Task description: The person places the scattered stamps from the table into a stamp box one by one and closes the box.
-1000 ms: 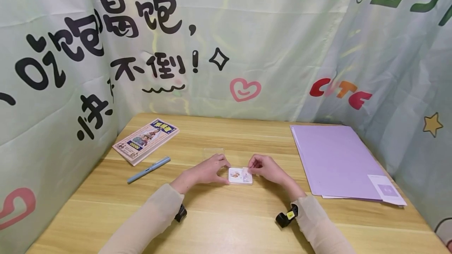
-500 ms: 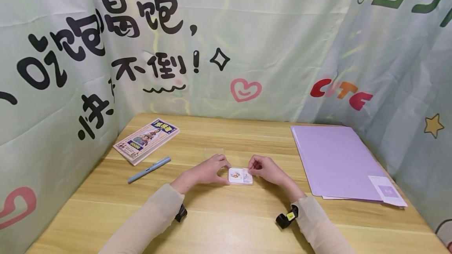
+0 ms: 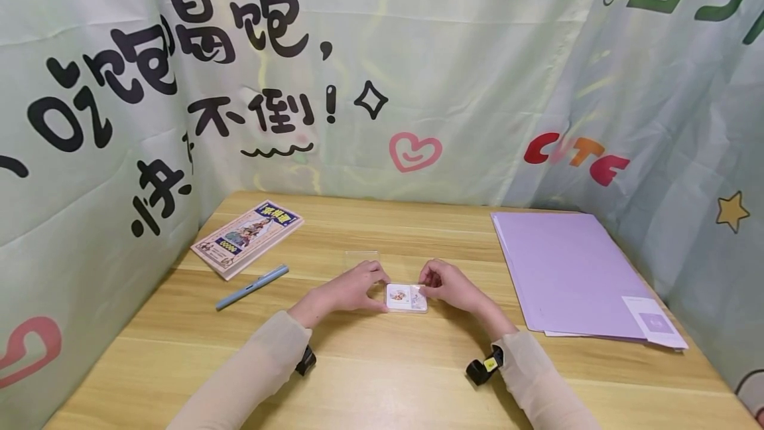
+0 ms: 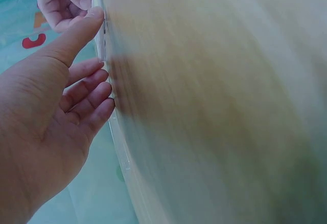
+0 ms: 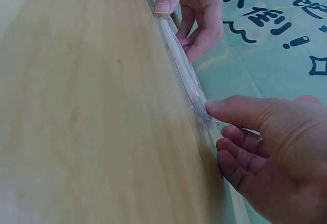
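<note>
A small flat clear case (image 3: pixel 398 306) with white printed pieces inside lies on the table between the two hands. The left hand (image 3: pixel 353 287) holds its left end, thumb at the near side and fingers at the far side. At the right end, the right hand (image 3: pixel 450 284) pinches a small thin printed sheet (image 3: pixel 416 298) between thumb and forefinger; its other fingers are curled. In the right wrist view the case (image 5: pixel 180 65) shows edge-on, with the right thumb at a see-through corner. Whether the sheet is one layer or several I cannot tell.
A clear plastic lid (image 3: pixel 361 254) lies behind the left hand. A blue pen (image 3: pixel 252 288) and a thick pink-edged book (image 3: pixel 247 239) are at the left. Purple folders (image 3: pixel 573 271) with a white card (image 3: pixel 655 322) fill the right side. Printed curtain hangs behind the wooden table.
The right hand has shifted very slightly away from the person, and the small sheet's position at the case's right end has changed a little. The left hand and case have stayed in place.
</note>
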Action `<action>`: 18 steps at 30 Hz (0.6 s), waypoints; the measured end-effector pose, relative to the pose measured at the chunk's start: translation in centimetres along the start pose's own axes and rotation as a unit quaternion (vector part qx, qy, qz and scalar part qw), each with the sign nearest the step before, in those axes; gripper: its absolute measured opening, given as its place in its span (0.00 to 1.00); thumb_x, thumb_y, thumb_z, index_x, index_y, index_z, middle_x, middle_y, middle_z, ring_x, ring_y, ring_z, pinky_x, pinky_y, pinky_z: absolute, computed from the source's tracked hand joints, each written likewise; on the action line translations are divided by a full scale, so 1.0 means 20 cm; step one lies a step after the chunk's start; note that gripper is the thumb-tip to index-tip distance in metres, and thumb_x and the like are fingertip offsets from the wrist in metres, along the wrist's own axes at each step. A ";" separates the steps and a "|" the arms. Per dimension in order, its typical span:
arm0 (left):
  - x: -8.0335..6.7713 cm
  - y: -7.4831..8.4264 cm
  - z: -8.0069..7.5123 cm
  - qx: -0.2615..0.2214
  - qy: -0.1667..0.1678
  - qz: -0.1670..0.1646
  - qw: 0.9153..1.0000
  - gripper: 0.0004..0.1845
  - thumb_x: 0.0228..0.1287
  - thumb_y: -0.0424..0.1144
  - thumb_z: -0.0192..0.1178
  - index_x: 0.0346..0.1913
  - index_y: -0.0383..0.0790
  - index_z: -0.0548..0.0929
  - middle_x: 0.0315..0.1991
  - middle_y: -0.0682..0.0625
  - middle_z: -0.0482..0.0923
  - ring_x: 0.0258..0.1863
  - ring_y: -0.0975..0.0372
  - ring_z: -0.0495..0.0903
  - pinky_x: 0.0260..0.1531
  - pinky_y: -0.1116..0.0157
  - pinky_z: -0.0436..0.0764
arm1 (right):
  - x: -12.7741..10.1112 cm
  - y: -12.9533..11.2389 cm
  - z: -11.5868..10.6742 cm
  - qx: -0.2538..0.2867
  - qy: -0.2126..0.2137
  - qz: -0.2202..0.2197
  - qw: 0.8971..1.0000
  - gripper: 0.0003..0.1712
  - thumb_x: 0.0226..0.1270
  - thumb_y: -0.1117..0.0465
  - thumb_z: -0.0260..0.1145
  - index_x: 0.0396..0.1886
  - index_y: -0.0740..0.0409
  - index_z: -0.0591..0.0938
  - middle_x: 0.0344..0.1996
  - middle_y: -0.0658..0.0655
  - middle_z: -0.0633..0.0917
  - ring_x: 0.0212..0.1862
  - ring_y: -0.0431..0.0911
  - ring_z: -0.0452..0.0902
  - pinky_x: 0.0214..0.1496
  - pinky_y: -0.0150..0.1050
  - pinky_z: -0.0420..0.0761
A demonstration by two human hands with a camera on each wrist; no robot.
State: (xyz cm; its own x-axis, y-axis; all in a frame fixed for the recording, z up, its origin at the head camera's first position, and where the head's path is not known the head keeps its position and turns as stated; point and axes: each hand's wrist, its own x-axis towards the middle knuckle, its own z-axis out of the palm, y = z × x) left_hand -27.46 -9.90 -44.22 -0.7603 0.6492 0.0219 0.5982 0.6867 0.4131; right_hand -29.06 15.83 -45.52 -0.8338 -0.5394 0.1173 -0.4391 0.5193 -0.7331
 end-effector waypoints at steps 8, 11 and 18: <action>0.00 0.00 0.00 0.002 -0.001 0.001 1.000 0.29 0.56 0.51 0.71 0.56 0.39 0.80 0.47 0.52 0.74 0.47 0.63 0.69 0.51 0.64 0.74 | 0.00 0.00 -0.01 0.001 -0.005 0.002 1.000 0.07 0.60 0.68 0.69 0.36 0.62 0.78 0.30 0.54 0.79 0.33 0.39 0.71 0.35 0.28 0.73; 0.00 0.00 0.00 0.002 -0.001 0.001 1.000 0.29 0.56 0.51 0.71 0.56 0.39 0.80 0.47 0.52 0.74 0.47 0.63 0.69 0.51 0.64 0.74 | 0.00 0.01 -0.01 0.002 -0.005 -0.001 1.000 0.08 0.60 0.67 0.70 0.36 0.62 0.79 0.30 0.55 0.79 0.33 0.39 0.71 0.36 0.28 0.73; 0.00 0.00 0.00 -0.004 -0.004 -0.003 1.000 0.29 0.57 0.51 0.71 0.57 0.39 0.80 0.49 0.51 0.74 0.48 0.63 0.70 0.52 0.63 0.75 | -0.01 0.03 -0.02 0.000 0.020 -0.004 1.000 0.07 0.62 0.65 0.68 0.38 0.61 0.79 0.33 0.56 0.82 0.36 0.38 0.74 0.40 0.29 0.77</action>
State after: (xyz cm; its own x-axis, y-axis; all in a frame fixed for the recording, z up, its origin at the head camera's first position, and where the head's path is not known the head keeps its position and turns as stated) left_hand -27.40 -9.88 -44.16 -0.7626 0.6468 0.0122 0.5906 0.6883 0.4212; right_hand -29.18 16.49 -45.71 -0.8424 -0.5175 0.1501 -0.4464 0.5143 -0.7323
